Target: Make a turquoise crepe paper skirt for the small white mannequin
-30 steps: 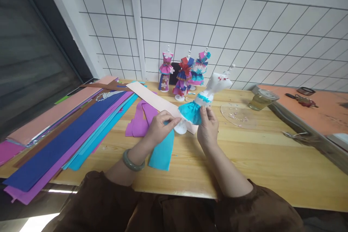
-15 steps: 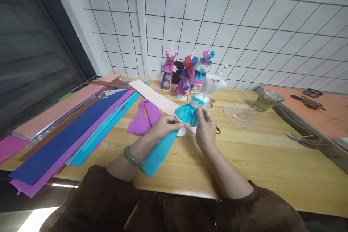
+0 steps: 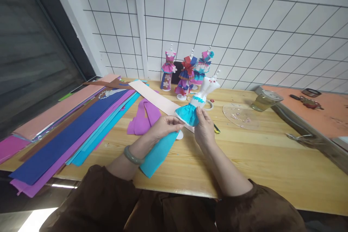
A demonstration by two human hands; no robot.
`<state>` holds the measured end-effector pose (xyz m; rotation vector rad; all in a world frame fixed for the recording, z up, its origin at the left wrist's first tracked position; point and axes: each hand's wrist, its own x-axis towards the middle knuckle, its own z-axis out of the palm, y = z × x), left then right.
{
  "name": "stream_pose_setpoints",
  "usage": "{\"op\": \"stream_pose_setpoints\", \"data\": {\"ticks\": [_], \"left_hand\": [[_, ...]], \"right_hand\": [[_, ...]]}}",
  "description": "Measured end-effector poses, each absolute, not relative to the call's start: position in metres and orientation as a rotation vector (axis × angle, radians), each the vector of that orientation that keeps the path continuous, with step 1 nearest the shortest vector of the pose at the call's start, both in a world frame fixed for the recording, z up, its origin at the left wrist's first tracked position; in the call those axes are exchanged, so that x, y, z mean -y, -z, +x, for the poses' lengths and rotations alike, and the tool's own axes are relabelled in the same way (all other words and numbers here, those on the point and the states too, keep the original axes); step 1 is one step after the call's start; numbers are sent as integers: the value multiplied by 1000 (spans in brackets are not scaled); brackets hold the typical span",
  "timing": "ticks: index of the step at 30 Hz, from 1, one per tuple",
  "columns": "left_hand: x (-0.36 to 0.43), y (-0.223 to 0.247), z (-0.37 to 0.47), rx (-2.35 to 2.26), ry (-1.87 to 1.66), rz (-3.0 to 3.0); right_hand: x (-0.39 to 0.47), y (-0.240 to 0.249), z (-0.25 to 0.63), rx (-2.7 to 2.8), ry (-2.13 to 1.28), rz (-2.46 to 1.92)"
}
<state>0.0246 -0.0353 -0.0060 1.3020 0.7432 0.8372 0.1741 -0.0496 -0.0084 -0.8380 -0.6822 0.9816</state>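
A small white mannequin (image 3: 208, 86) leans to the right above the wooden table. It wears a gathered turquoise paper skirt (image 3: 187, 114) with a pale hem and a turquoise trim at the waist. My right hand (image 3: 204, 127) is closed on the mannequin at the skirt's right side, thumb in front. At the left end of the hem, my left hand (image 3: 166, 127) pinches the top of a turquoise crepe paper strip (image 3: 159, 155), which hangs down toward me. The fingertips hide where strip and hem meet. Part of the white round base (image 3: 179, 135) shows below the skirt.
Crepe paper strips (image 3: 73, 130) in several colours cover the left side. A peach strip (image 3: 154, 97) and folded purple paper (image 3: 146, 117) lie behind my left hand. Dressed mannequins (image 3: 187, 69) stand at the back. On the right are a bead dish (image 3: 236, 116) and a cup (image 3: 265, 101).
The mannequin's upper body has dipped slightly down and left, and its base shows less below the skirt. Both hands keep their grip, almost in the same place.
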Motion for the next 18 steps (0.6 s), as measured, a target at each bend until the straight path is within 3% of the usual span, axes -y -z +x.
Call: {"op": "stream_pose_setpoints", "data": {"ticks": [18], "left_hand": [[17, -3, 4, -1028, -1018, 1439]], "right_hand": [[36, 4, 200, 390, -1264, -840]]}}
